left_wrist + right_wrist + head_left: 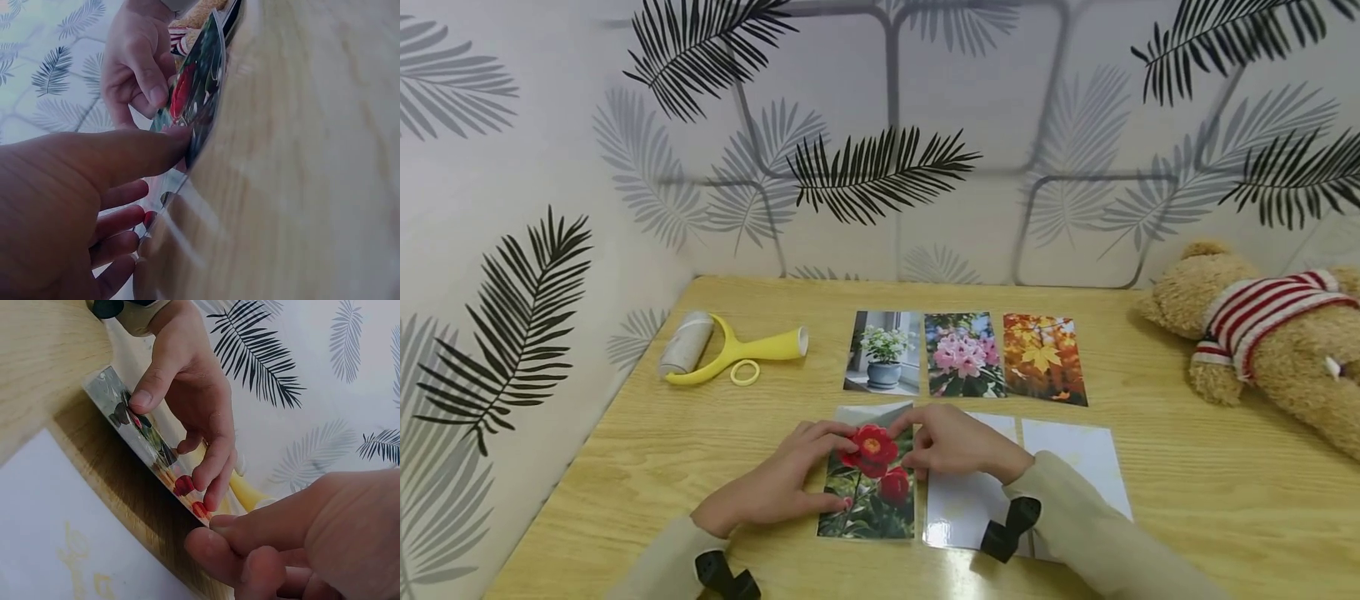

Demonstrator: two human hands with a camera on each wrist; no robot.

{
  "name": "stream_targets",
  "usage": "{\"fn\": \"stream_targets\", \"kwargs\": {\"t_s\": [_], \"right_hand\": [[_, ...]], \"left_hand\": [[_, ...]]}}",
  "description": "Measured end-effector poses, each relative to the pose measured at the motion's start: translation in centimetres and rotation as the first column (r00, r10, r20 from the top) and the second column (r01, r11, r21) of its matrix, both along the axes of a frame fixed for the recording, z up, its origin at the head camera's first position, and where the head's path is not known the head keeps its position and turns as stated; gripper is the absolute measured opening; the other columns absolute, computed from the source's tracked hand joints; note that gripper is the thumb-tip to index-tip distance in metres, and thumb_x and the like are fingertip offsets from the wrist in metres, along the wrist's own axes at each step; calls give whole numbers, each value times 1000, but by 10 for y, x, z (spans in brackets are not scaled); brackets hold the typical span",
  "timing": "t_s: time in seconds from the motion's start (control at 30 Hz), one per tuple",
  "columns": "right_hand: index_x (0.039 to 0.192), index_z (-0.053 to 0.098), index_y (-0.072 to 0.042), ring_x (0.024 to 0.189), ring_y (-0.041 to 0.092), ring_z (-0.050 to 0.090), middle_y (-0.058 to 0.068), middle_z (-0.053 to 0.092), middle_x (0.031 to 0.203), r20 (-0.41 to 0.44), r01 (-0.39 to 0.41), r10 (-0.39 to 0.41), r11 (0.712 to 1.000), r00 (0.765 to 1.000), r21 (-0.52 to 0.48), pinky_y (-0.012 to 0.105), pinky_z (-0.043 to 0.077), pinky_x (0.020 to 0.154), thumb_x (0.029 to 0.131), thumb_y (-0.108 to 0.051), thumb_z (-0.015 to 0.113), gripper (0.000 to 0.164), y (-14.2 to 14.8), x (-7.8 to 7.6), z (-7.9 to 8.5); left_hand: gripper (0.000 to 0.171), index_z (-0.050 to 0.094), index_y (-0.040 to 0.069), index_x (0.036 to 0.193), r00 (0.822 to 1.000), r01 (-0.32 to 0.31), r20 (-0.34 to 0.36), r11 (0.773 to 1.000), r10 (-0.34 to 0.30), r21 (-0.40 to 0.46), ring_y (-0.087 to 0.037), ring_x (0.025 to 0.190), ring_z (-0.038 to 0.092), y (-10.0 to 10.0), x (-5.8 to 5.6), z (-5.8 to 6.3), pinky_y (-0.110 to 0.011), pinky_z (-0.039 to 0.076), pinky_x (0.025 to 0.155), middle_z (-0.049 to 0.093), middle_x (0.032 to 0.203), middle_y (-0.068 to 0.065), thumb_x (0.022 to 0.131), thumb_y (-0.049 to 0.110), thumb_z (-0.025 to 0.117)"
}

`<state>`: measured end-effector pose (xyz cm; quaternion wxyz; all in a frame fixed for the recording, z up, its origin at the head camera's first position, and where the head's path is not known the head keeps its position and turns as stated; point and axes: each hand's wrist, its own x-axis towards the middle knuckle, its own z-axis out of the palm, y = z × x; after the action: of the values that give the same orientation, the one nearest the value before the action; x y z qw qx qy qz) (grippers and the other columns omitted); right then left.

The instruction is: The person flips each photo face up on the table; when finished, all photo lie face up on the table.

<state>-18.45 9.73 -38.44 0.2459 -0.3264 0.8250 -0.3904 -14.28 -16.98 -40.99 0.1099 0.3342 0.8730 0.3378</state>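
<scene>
The red-flower card (pixel 868 518) lies slightly bowed on the desk (pixel 640 450); left hand (pixel 782 479) rests on it, fingers extended; right hand (pixel 957 440) pinches its edge. Judged light, flexible, slick, crease-prone; hold by opposite edges.

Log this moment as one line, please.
left grip touching red-flower card; right grip at its right edge; white sheets right of card; three photo cards lined up beyond

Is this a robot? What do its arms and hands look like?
No, it's a person. The left hand and right hand are bare, with no gloves. Both arms wear long, plain, pale beige sleeves. At each wrist sits a small black gadget with two chunky parts; no cables show.
</scene>
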Motion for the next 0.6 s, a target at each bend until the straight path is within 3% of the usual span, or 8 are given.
{"fn": "stream_targets", "kwargs": {"t_s": [0.27, 0.43, 0.6], "right_hand": [[114, 66, -2, 44, 5, 50, -1, 61, 54, -17, 28, -28, 999, 999, 38, 19, 35, 47, 86, -3, 66, 28, -3, -4, -2], [113, 67, -5, 43, 5, 35, -8, 42, 48, -46, 25, -23, 999, 999, 45, 20, 31, 47, 89, -8, 63, 24, 4, -7, 0], [117, 64, -6, 47, 7, 37, -6, 44, 53, -44, 38, -36, 999, 998, 34, 22, 33, 49, 94, -15, 61, 25, 27, -10, 5]], "left_hand": [[43, 60, 16, 122, 1000, -11, 8, 1000, 11, -8, -22, 124, 37, 0, -2, 0, -47, 37, 102, 41, 146, -6, 84, 29, 74], [41, 60, 16, 123, 1000, -7, 21, 1000, 8, -14, -21, 123, 37, 1, -1, 1, -46, 37, 102, 39, 147, -6, 86, 28, 73], [37, 59, 19, 123, 998, -36, 43, 999, 35, 19, -23, 126, 35, 2, 1, 2, -49, 37, 103, 38, 147, -5, 89, 30, 69]]}}
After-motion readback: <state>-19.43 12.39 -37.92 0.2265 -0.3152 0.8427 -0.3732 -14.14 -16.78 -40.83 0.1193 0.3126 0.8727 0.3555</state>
